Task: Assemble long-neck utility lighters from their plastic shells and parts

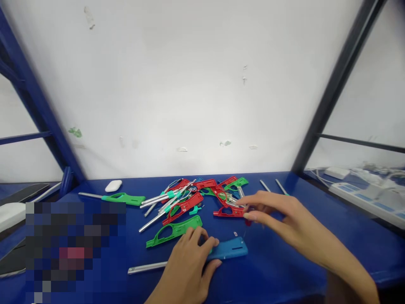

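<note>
Gripping the blue lighter, the left hand steadies it on the table, thumb along the near edge. Behind the blue lighter and to its right, the right hand brings thumb and fingertips close together; whether they pinch anything, one cannot tell. Behind the blue lighter lie a green shell half, a red shell half and metal tubes.

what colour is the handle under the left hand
Blue; the handle shows best in the head view.
</note>
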`<state>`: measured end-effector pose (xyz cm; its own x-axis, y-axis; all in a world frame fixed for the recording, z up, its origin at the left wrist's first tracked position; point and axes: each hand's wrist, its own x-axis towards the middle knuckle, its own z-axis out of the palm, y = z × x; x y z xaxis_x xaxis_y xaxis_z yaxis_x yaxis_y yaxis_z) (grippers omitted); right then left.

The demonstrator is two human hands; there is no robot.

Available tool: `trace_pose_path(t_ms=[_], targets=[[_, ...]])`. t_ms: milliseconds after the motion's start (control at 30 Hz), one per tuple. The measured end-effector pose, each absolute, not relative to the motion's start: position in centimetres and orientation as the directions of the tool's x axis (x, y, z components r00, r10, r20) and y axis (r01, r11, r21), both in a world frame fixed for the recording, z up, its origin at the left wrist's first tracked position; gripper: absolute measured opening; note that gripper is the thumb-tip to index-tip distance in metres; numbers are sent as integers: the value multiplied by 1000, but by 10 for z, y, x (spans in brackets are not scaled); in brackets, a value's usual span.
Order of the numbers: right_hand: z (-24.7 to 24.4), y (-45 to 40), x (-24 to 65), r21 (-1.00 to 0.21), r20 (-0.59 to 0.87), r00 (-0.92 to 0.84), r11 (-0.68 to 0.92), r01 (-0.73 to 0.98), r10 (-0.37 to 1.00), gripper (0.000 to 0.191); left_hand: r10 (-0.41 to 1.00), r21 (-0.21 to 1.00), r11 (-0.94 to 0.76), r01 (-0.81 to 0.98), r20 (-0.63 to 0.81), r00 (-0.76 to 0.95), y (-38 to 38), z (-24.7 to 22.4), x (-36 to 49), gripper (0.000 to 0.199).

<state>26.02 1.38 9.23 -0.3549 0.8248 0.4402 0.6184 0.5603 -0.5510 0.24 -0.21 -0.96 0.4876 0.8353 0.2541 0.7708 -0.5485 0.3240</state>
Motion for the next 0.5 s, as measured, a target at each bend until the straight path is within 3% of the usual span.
trace_pose_path(t_ms=[133,333,500], targets=[[89,21,260,-460,469,-350,563,687,811,26,857,311,-513,800,227,462,-4,-6,5,27],[90,18,259,-523,472,-378,599,607,796,27,851,309,-524,794,228,473,-1,-10,4,31],[93,19,256,-457,499,-362,594,662,787,24,828,301,-557,774,274,489,4,-22,-1,32]])
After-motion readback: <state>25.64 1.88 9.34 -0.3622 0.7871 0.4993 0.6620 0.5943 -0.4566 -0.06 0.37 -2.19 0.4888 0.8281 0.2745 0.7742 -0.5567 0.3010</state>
